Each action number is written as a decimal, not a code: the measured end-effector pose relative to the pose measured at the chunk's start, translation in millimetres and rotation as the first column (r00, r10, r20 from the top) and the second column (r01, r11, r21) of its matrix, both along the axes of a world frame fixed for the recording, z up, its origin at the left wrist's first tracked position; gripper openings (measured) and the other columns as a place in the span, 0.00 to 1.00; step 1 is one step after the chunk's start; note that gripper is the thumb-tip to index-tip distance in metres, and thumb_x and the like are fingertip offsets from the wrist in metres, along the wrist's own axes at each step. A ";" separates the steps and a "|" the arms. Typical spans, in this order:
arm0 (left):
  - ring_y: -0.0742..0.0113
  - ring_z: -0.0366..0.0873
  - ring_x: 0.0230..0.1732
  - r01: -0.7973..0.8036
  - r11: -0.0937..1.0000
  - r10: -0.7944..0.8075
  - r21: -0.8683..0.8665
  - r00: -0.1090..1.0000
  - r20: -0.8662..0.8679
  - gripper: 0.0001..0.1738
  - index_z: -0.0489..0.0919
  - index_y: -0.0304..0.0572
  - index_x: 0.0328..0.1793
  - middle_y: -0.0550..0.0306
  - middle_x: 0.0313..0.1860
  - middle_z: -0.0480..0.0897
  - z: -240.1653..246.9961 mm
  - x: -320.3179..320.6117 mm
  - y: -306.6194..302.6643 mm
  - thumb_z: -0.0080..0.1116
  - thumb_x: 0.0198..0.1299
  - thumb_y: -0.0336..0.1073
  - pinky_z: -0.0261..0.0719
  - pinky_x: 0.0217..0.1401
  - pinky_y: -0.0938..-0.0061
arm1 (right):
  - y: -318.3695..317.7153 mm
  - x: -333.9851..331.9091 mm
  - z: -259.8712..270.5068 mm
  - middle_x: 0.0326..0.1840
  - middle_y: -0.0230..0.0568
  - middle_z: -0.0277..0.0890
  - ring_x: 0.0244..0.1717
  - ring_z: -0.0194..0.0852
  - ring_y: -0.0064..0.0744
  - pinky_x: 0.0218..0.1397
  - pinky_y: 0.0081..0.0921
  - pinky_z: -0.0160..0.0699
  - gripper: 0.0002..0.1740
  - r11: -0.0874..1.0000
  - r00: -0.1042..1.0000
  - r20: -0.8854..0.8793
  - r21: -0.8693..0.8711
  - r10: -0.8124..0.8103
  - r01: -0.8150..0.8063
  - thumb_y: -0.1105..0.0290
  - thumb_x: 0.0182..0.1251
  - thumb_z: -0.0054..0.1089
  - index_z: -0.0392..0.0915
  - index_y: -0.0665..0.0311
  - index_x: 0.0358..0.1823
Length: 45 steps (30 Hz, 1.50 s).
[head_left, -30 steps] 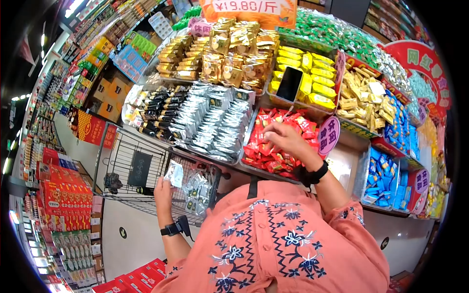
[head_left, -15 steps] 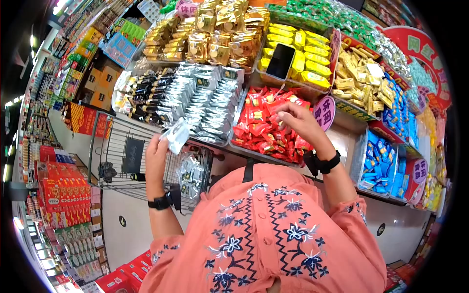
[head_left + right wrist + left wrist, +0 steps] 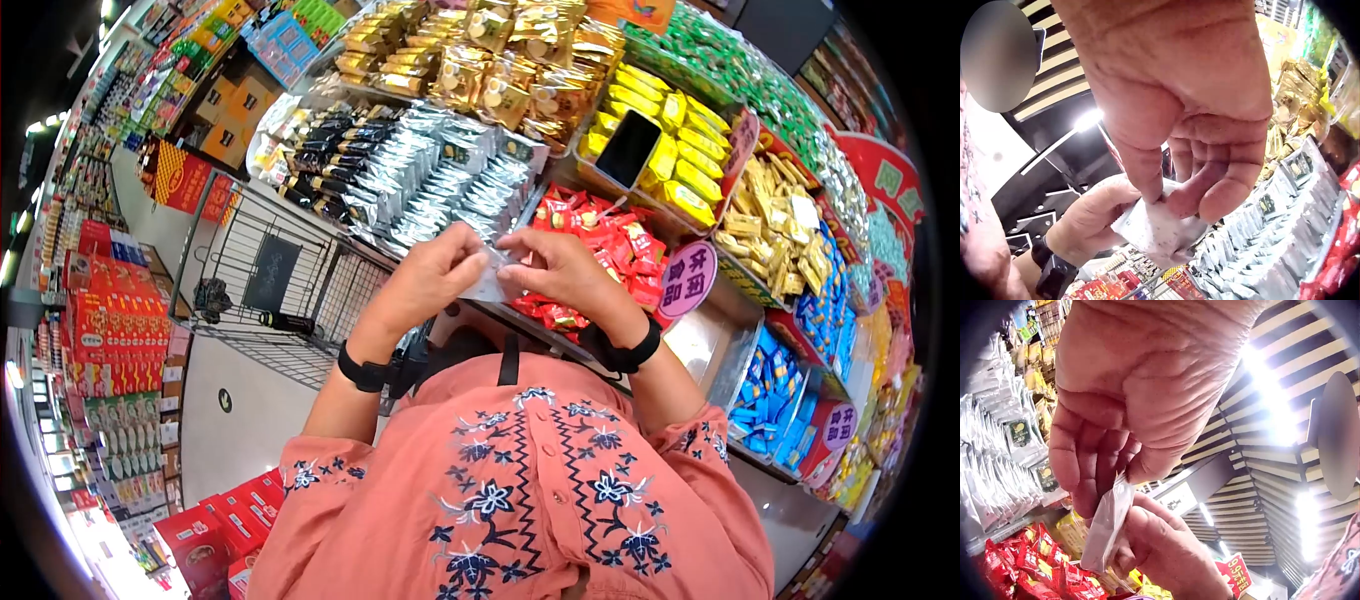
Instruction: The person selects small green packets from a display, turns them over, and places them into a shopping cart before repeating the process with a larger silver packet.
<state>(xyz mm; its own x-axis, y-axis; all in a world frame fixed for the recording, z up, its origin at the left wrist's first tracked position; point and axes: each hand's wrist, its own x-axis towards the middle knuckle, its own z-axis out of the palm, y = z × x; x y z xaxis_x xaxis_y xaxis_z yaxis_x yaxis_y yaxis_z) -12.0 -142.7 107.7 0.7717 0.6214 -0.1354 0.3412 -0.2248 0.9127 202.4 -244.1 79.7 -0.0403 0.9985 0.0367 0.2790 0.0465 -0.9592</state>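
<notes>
A small silvery-white snack packet (image 3: 487,280) is held between both hands, over the front edge of the display bins. My left hand (image 3: 428,275) pinches one side of it between thumb and fingers. From the other side, my right hand (image 3: 568,272) pinches it too, with its thumb and index finger on the packet (image 3: 1163,228) in the right wrist view. The packet (image 3: 1109,525) stands tilted between the hands in the left wrist view. Just beyond them are a bin of silver packets (image 3: 465,180) and a bin of red-wrapped snacks (image 3: 625,240).
A wire shopping cart (image 3: 225,310) stands at the left. Gold packets (image 3: 500,90) fill a bin farther back. A black phone (image 3: 628,148) lies on the yellow packets (image 3: 690,165). At the right are bins of beige-wrapped (image 3: 770,225) and blue-wrapped snacks (image 3: 770,380).
My left hand has lifted the packet from over the cart and brought it right. My right hand has left the red snacks, moved left and taken hold of the packet as well.
</notes>
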 end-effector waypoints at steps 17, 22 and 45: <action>0.77 0.80 0.42 -0.495 0.817 0.563 -0.296 0.794 0.228 0.10 0.80 0.36 0.51 0.61 0.40 0.84 -42.9 -103.6 172.6 0.57 0.75 0.36 0.77 0.46 0.80 | 96.4 -16.7 -36.0 0.37 0.35 0.81 0.28 0.79 0.22 0.34 0.21 0.79 0.12 0.777 0.907 -0.198 -0.600 -0.372 0.188 0.63 0.77 0.60 0.77 0.65 0.47; 0.74 0.82 0.44 -0.604 0.737 0.666 -0.302 0.725 0.176 0.10 0.79 0.36 0.53 0.55 0.46 0.86 -71.4 -134.4 207.2 0.53 0.78 0.36 0.79 0.51 0.79 | 130.9 -30.0 -42.2 0.34 0.32 0.81 0.26 0.77 0.20 0.33 0.17 0.76 0.12 0.734 0.908 -0.188 -0.658 -0.374 0.166 0.63 0.78 0.60 0.78 0.65 0.47; 0.72 0.82 0.44 -0.650 0.705 0.701 -0.283 0.700 0.138 0.11 0.78 0.35 0.54 0.54 0.46 0.86 -95.8 -131.8 230.1 0.52 0.79 0.36 0.80 0.52 0.76 | 148.4 -29.3 -63.7 0.37 0.36 0.83 0.32 0.81 0.23 0.37 0.22 0.79 0.14 0.687 0.810 -0.235 -0.679 -0.538 0.259 0.72 0.77 0.59 0.73 0.63 0.59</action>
<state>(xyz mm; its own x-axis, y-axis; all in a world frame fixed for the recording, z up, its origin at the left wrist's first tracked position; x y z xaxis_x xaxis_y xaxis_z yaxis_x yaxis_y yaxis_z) -143.7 87.4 11.9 0.1762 0.9642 -0.1982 0.1148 0.1798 0.9770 173.1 -95.7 16.0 0.2451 0.7253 -0.6433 -0.2673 -0.5873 -0.7640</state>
